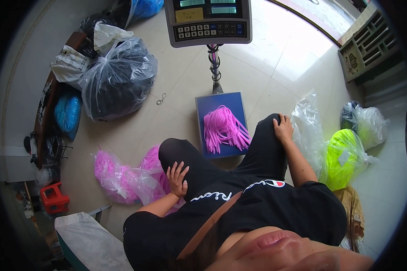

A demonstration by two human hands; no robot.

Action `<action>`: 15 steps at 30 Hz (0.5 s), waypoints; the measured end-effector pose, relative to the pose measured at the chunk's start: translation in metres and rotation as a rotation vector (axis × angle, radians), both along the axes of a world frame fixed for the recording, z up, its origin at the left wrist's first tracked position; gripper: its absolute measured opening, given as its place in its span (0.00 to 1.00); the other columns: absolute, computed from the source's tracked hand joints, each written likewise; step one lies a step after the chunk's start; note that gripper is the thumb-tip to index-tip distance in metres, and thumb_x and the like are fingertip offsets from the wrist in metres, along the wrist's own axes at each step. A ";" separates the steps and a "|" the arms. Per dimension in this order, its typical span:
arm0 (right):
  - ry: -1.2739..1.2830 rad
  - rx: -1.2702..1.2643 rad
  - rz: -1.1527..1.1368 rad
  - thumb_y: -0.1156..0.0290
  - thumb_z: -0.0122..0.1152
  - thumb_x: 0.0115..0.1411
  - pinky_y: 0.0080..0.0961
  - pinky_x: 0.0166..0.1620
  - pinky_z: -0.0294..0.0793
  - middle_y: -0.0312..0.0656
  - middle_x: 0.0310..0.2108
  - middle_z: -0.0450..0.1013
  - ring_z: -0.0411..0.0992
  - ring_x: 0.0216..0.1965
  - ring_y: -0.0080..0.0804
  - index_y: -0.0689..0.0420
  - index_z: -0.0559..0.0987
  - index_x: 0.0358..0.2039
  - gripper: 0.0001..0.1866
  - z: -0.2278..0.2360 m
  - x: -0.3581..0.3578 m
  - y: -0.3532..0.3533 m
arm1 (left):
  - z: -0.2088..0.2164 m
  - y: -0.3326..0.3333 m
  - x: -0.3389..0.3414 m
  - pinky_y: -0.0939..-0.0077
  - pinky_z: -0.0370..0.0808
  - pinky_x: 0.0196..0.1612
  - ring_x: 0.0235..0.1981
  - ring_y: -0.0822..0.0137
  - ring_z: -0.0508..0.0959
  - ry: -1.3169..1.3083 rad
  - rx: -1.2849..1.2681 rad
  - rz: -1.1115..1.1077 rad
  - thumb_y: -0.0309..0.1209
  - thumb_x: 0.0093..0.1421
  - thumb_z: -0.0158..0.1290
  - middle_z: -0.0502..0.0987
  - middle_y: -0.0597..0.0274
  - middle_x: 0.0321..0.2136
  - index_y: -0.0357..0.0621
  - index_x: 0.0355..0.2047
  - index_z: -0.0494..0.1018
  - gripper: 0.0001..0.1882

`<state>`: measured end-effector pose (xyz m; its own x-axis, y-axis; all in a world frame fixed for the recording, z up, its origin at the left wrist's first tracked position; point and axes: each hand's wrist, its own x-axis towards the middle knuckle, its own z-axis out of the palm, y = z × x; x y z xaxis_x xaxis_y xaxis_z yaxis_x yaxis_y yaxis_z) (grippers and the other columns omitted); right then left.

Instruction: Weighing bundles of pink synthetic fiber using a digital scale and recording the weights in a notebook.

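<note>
My left hand (pixel 177 179) rests on my left thigh with its fingers spread and nothing in them. On my right knee lies my right hand (pixel 283 128), fingers stretched over the black trouser leg, also holding nothing. Between my knees is the blue platform (pixel 204 101) of a floor scale. A bundle of bright pink flat straps or cords (pixel 224 126) sits on it, looped at the top, with loose ends fanning toward me. Beyond it, the scale's grey display head (pixel 210 30) stands on a post with a coiled cable. Clear bags of pink strands (pixel 117 178) lie beside my left leg.
A large clear bag of dark material (pixel 120 81) stands far left, near a blue bag (pixel 68 110). A red plastic stool (pixel 54 198) is at left. On the right are an empty-looking clear bag (pixel 308 131), a neon yellow-green bag (pixel 343 158) and a whitish bag (pixel 371 126).
</note>
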<state>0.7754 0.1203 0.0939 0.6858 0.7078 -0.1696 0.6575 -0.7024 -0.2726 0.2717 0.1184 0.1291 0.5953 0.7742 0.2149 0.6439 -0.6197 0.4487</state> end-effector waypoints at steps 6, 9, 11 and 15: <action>0.001 -0.005 -0.005 0.49 0.48 0.58 0.47 0.58 0.56 0.46 0.60 0.56 0.53 0.61 0.46 0.47 0.64 0.57 0.29 -0.001 0.001 -0.001 | -0.001 0.000 -0.001 0.51 0.43 0.62 0.61 0.51 0.57 -0.003 0.004 0.001 0.43 0.57 0.32 0.64 0.54 0.56 0.46 0.51 0.68 0.26; 0.004 -0.003 -0.008 0.49 0.47 0.58 0.47 0.58 0.55 0.46 0.60 0.56 0.53 0.61 0.46 0.47 0.63 0.57 0.29 0.000 0.001 -0.001 | 0.000 0.000 0.000 0.51 0.43 0.62 0.60 0.51 0.57 -0.006 0.006 0.000 0.42 0.57 0.32 0.64 0.54 0.56 0.47 0.51 0.68 0.26; 0.004 -0.004 -0.008 0.49 0.47 0.58 0.47 0.58 0.55 0.46 0.60 0.55 0.53 0.61 0.46 0.47 0.63 0.57 0.29 0.000 0.002 0.000 | 0.001 0.002 0.002 0.51 0.43 0.62 0.60 0.51 0.58 -0.005 0.005 0.002 0.42 0.56 0.33 0.64 0.54 0.56 0.47 0.51 0.68 0.26; 0.015 -0.003 -0.004 0.49 0.46 0.58 0.48 0.58 0.54 0.47 0.60 0.55 0.53 0.61 0.46 0.47 0.63 0.57 0.29 -0.005 0.004 0.002 | 0.006 0.005 0.007 0.52 0.43 0.62 0.60 0.52 0.58 -0.006 0.003 -0.002 0.42 0.56 0.33 0.64 0.54 0.56 0.46 0.51 0.68 0.26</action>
